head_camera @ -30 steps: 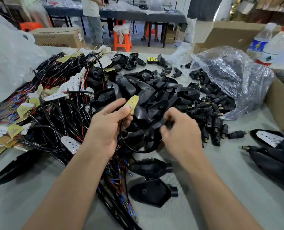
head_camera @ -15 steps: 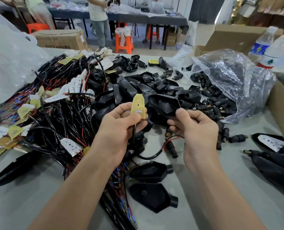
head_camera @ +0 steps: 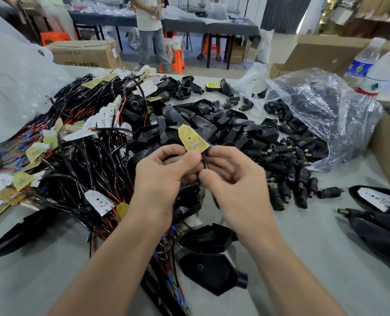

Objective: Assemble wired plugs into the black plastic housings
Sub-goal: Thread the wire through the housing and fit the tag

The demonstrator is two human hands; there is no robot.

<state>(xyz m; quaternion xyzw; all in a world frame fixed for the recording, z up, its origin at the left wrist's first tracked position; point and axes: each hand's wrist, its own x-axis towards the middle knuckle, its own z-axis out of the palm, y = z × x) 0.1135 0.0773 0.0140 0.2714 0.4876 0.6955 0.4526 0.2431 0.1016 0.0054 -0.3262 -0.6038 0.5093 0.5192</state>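
Note:
My left hand pinches a small yellow circuit board by its lower end, tip pointing up. My right hand meets it at the centre and pinches the black wire that hangs from the board. Behind both hands lies a heap of black plastic housings. A pile of black wired plugs spreads to the right. Two loose housings lie near my forearms. A tangle of wired boards covers the table on the left.
A crinkled plastic bag of plugs sits at the right, with two water bottles and cardboard boxes behind. Finished assemblies lie at the right edge. A white bag fills the left. A person stands beyond the table.
My right hand no longer holds the black housing it held half a second ago; it moved left to the board's wire. My left hand raised the board and brought it to the centre.

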